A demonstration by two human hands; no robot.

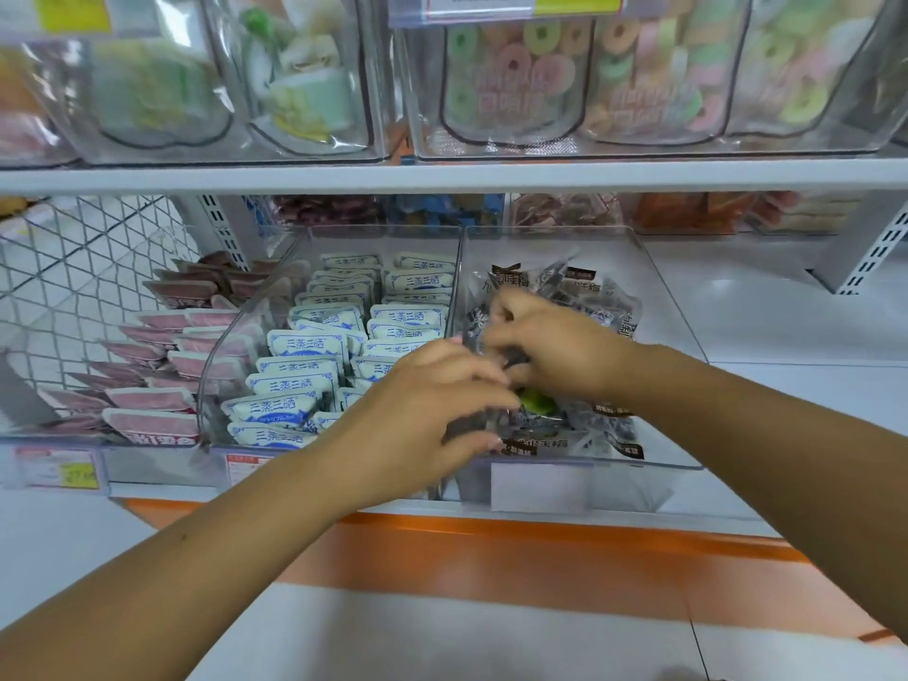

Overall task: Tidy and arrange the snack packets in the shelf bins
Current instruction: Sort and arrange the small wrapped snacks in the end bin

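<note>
Both hands reach into a clear plastic bin (673, 336) on the lower shelf, filled with several dark brown snack packets (584, 292) lying loose and jumbled. My left hand (422, 410) grips dark packets at the bin's front, fingers curled over them. My right hand (550, 351) pinches a dark packet just behind it, in the bin's middle. A green spot (538, 401) shows between the hands. To the left, another clear bin (236, 331) holds white-and-blue packets (314, 376) in neat rows.
Pink packets (157, 400) lie in rows at the far left beside a wire mesh panel (88, 267). The upper shelf (442, 176) carries clear bins of ring candies (540, 76). Price-tag holders (54, 466) line the shelf's front; an orange edge (540, 538) runs below.
</note>
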